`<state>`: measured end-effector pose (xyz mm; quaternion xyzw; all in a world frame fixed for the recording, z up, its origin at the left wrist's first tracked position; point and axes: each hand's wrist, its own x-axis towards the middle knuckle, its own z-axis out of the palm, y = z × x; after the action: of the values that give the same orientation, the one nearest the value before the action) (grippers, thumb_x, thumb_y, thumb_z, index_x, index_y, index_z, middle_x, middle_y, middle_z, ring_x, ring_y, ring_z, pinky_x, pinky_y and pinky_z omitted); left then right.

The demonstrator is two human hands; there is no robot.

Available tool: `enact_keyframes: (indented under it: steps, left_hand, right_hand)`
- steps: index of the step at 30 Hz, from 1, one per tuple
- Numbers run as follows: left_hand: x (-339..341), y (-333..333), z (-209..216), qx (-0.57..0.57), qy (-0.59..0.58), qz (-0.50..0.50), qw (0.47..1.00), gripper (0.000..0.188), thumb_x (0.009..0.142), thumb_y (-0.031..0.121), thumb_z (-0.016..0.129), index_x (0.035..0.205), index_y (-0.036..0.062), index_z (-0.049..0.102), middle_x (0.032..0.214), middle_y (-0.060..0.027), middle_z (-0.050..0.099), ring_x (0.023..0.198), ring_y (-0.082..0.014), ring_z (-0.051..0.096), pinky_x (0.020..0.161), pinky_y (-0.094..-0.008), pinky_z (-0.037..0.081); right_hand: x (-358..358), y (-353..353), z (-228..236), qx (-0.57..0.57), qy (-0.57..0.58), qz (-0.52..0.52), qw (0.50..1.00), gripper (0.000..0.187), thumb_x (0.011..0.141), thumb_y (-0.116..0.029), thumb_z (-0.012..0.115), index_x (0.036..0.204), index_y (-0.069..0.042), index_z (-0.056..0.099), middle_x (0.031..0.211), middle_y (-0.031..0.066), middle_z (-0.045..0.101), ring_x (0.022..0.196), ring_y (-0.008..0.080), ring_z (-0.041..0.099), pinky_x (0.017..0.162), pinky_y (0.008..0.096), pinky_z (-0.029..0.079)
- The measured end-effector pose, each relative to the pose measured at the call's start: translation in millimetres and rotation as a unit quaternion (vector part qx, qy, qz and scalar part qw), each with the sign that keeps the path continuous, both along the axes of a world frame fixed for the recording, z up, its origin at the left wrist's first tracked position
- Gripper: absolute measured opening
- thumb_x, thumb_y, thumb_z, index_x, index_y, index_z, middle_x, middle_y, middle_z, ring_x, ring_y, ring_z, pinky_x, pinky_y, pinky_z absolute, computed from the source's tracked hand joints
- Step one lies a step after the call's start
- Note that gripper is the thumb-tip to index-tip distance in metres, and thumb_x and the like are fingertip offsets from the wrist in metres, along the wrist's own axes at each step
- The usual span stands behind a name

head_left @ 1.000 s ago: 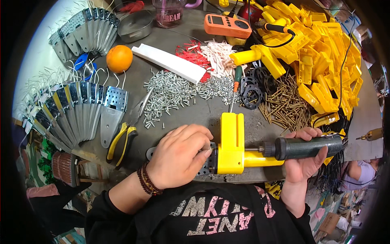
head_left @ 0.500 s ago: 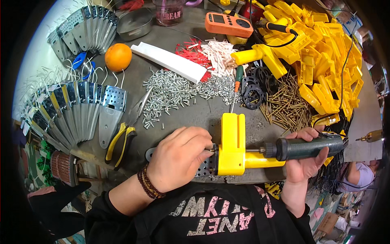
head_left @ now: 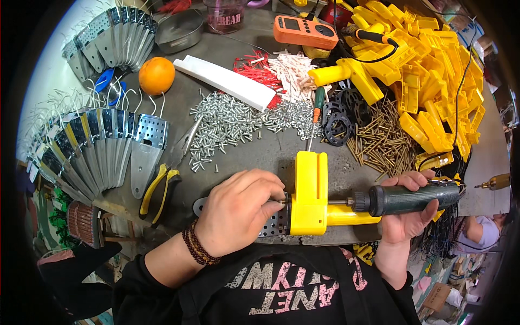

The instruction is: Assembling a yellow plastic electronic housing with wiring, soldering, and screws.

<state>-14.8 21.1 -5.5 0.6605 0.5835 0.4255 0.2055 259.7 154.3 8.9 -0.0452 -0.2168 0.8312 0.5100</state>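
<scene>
In front of me lies a yellow plastic housing (head_left: 310,203) with a yellow tubular handle pointing right. A perforated metal plate (head_left: 276,224) joins its left side, partly under my left hand (head_left: 238,208). That hand's thumb and fingertips are pinched together at the left face of the housing, where a small metal part shows at their tips; its kind is hidden. My right hand (head_left: 405,216) grips a dark green electric screwdriver (head_left: 414,198) held level. Its shaft (head_left: 338,202) points left and meets the housing's right side.
Silver screws (head_left: 225,122), small nuts (head_left: 295,116) and brass-coloured screws (head_left: 379,138) lie beyond. Perforated metal plates (head_left: 103,141) fan out at left, beside pliers (head_left: 157,189). A hand screwdriver (head_left: 317,111) lies beside black rings (head_left: 338,127). Yellow housings (head_left: 433,81) are heaped at right, beyond an orange multimeter (head_left: 306,32).
</scene>
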Motion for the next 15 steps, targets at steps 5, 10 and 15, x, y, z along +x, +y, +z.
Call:
enact_keyframes:
  steps: [5, 10, 15]
  left_hand:
    - [-0.4, -0.3, -1.0, 0.009, 0.011, -0.003, 1.000, 0.020, 0.076, 0.001, 0.071, 0.094, 0.0031, 0.063, 0.101, -0.0124, 0.067, 0.094, -0.0322, 0.064, 0.083, -0.0387, 0.051]
    - [-0.3, -0.4, -1.8, 0.009, 0.009, -0.004, 1.000, 0.021, 0.076, 0.002, 0.072, 0.095, 0.0026, 0.064, 0.102, -0.0125, 0.067, 0.094, -0.0323, 0.064, 0.083, -0.0388, 0.051]
    - [-0.1, 0.0, 1.9, -0.005, -0.004, 0.001, 1.000, 0.020, 0.076, 0.001, 0.072, 0.094, 0.0018, 0.063, 0.103, -0.0135, 0.067, 0.095, -0.0329, 0.064, 0.083, -0.0387, 0.052]
  right_hand:
    - [3.6, 1.6, -2.9, 0.003, -0.007, -0.004, 1.000, 0.047, 0.077, -0.015, 0.080, 0.117, -0.021, 0.056, 0.105, -0.0053, 0.056, 0.098, 0.0112, 0.054, 0.109, 0.0425, 0.030]
    - [3.7, 3.2, -6.9, 0.017, -0.005, -0.004, 1.000, 0.056, 0.076, -0.015, 0.080, 0.126, -0.023, 0.055, 0.104, -0.0058, 0.056, 0.098, 0.0111, 0.053, 0.108, 0.0424, 0.030]
    - [2.1, 1.6, -5.4, 0.005, -0.005, -0.011, 1.000, 0.060, 0.076, -0.015, 0.080, 0.129, -0.023, 0.054, 0.104, -0.0062, 0.056, 0.098, 0.0108, 0.053, 0.108, 0.0413, 0.030]
